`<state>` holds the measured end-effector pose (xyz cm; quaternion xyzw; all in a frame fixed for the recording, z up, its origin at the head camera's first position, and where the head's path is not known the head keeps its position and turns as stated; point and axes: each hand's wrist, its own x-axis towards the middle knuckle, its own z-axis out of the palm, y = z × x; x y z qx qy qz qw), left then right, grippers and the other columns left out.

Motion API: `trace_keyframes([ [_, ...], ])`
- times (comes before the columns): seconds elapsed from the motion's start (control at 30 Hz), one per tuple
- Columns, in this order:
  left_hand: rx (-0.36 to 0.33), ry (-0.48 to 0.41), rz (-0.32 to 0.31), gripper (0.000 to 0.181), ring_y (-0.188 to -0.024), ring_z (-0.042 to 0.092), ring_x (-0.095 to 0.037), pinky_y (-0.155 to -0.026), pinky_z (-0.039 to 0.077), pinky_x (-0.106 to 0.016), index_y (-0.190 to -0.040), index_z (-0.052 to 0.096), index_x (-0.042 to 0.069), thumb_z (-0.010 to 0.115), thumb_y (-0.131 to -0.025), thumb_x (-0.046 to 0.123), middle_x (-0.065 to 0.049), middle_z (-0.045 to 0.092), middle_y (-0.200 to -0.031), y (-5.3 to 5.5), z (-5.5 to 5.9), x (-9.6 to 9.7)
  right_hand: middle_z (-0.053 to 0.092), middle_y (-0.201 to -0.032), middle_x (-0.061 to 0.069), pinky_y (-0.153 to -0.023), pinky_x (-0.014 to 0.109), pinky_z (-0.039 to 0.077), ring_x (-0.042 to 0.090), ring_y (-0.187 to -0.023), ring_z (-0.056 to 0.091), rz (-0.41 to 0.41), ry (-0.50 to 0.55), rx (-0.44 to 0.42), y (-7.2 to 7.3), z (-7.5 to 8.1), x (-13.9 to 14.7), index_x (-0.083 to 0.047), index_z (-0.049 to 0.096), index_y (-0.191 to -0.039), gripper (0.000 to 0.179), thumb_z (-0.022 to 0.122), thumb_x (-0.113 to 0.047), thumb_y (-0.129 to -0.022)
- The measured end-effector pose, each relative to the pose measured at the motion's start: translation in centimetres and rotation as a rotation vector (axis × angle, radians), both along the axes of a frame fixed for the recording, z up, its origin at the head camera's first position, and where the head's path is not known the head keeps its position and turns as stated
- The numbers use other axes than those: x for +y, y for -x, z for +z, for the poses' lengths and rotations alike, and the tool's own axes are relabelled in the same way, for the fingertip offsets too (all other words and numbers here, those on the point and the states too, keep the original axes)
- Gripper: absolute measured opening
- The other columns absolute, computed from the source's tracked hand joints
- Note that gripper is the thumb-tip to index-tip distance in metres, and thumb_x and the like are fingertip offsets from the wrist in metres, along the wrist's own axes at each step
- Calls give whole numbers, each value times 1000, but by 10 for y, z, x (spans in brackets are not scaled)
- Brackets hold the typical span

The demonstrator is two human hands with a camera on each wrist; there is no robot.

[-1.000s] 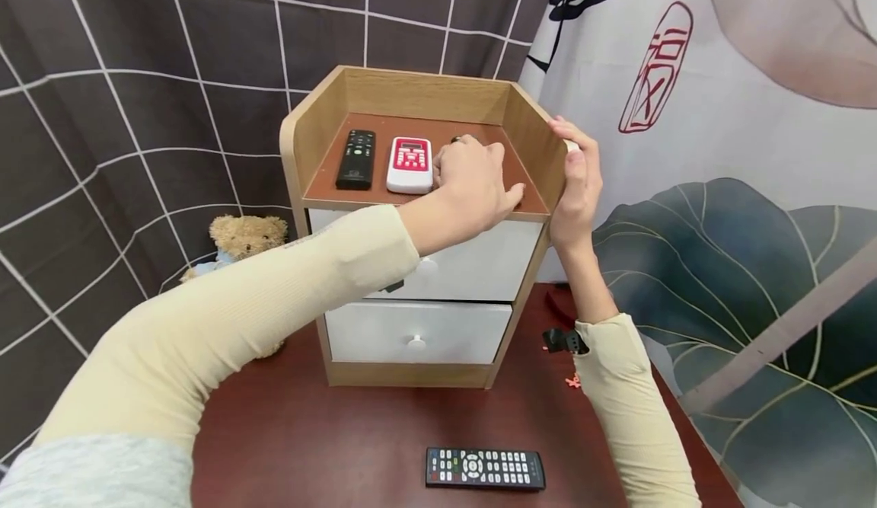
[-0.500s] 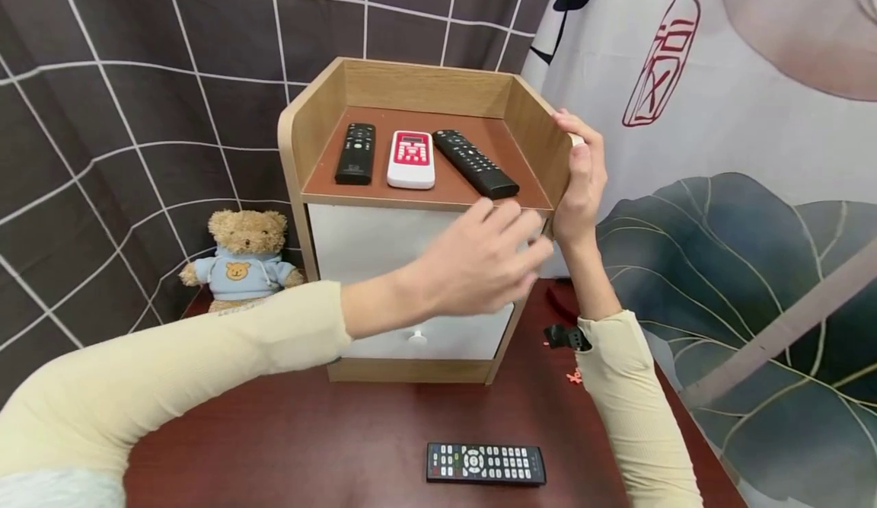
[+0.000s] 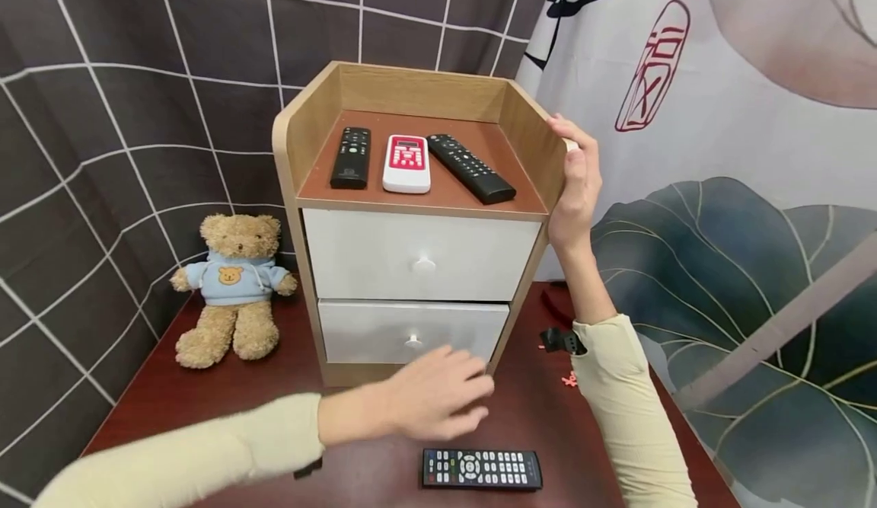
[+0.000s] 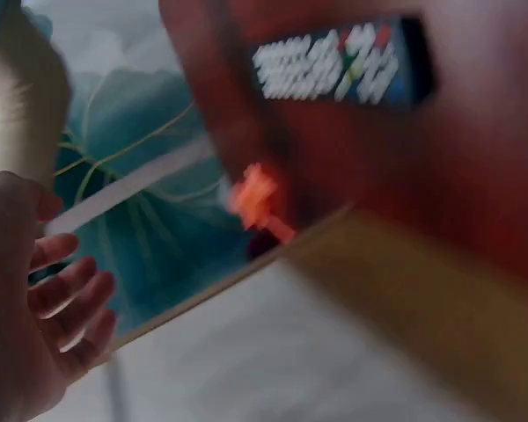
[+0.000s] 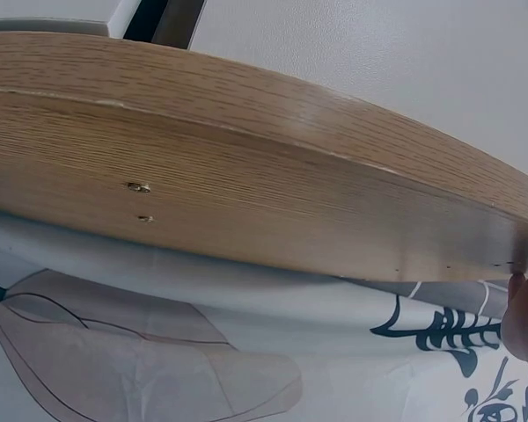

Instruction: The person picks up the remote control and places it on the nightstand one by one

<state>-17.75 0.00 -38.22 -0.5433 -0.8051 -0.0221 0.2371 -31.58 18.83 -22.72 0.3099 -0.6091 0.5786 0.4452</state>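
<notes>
My left hand (image 3: 438, 394) is over the table in front of the small drawer cabinet (image 3: 421, 257), fingers loosely bent and holding nothing. Just below it on the table lies a black remote control (image 3: 482, 469) with white buttons, apart from the hand; it shows blurred in the left wrist view. With my right hand (image 3: 577, 188) I grip the curved right side panel of the cabinet near its front edge. On the cabinet's brown top rest a black remote (image 3: 352, 158), a white-and-red remote (image 3: 407, 164) and a longer black remote (image 3: 471, 169) set at a slant.
A teddy bear (image 3: 238, 287) in a blue hoodie sits left of the cabinet. A small orange-red piece (image 3: 570, 379) lies on the dark red table (image 3: 384, 462) at the right. Behind hang a grey checked curtain (image 3: 205, 36) and a white printed one (image 3: 726, 142).
My left hand has let go of the slanted black remote on the cabinet top. It has come down and toward me, over the table. My right hand keeps its place.
</notes>
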Motion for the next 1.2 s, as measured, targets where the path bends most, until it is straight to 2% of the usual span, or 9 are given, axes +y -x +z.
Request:
trace_keyframes([
  [0.13, -172, 109, 73, 33, -85, 50, -6, -73, 41, -20, -112, 59, 22, 53, -97, 50, 7, 55, -100, -14, -54, 0, 58, -134, 20, -113, 37, 31, 24, -135, 48, -6, -5, 21, -8, 3, -2, 6, 56, -124, 44, 31, -17, -94],
  [0.23, -251, 188, 122, 50, -97, 55, -10, -81, 48, -26, -123, 55, 23, 51, -94, 63, 5, 56, -113, -22, -92, -3, 58, -133, 23, -114, 38, 31, 24, -135, 48, -7, -3, 27, -9, 4, -3, 8, 55, -124, 45, 31, -16, -95],
  [0.33, -259, 225, 149, 63, -102, 56, -11, -84, 49, -29, -128, 53, 24, 51, -88, 73, 4, 56, -118, -26, -119, -6, 58, -133, 21, -113, 38, 31, 24, -135, 48, -7, -4, 23, -5, 2, -2, 7, 55, -124, 45, 31, -17, -94],
  [0.43, -210, 223, 152, 67, -98, 55, -9, -77, 47, -24, -129, 52, 24, 52, -86, 75, 5, 55, -115, -27, -137, -7, 58, -134, 18, -113, 38, 31, 23, -135, 48, -7, -10, 16, 0, 0, 1, 4, 56, -125, 45, 31, -19, -95],
  [0.57, -167, 186, 141, 65, -93, 52, -7, -72, 43, -21, -128, 52, 21, 49, -89, 73, 6, 54, -110, -27, -149, -5, 57, -136, 18, -112, 38, 31, 23, -136, 46, 0, -13, 11, 4, -3, 5, 0, 57, -125, 45, 32, -22, -95],
  [0.73, -142, 139, 136, 62, -91, 53, -9, -70, 43, -21, -124, 53, 20, 48, -91, 71, 5, 55, -107, -27, -155, -5, 57, -136, 18, -113, 39, 31, 23, -136, 46, 3, -16, 15, 5, -3, 5, 0, 57, -126, 46, 32, -23, -94],
  [1.07, 48, 53, 189, 61, -74, 49, -7, -53, 32, -17, -101, 57, 21, 49, -84, 79, 7, 54, -91, -29, -164, -6, 58, -136, 15, -112, 39, 31, 22, -136, 47, -11, -25, 12, 3, -1, 4, -1, 57, -126, 46, 33, -24, -94],
  [1.13, 58, 45, 181, 60, -73, 49, -6, -51, 31, -16, -98, 58, 21, 49, -84, 79, 8, 55, -88, -29, -164, -6, 58, -136, 16, -113, 38, 30, 22, -136, 47, -11, -23, 14, 3, -2, 5, -1, 58, -125, 46, 33, -24, -94],
  [1.2, 39, 43, 163, 60, -71, 50, -5, -49, 30, -14, -97, 60, 20, 50, -84, 78, 8, 56, -87, -29, -163, -6, 58, -136, 16, -113, 38, 30, 22, -136, 47, -9, -20, 14, 3, -2, 5, -1, 58, -125, 46, 33, -23, -94],
])
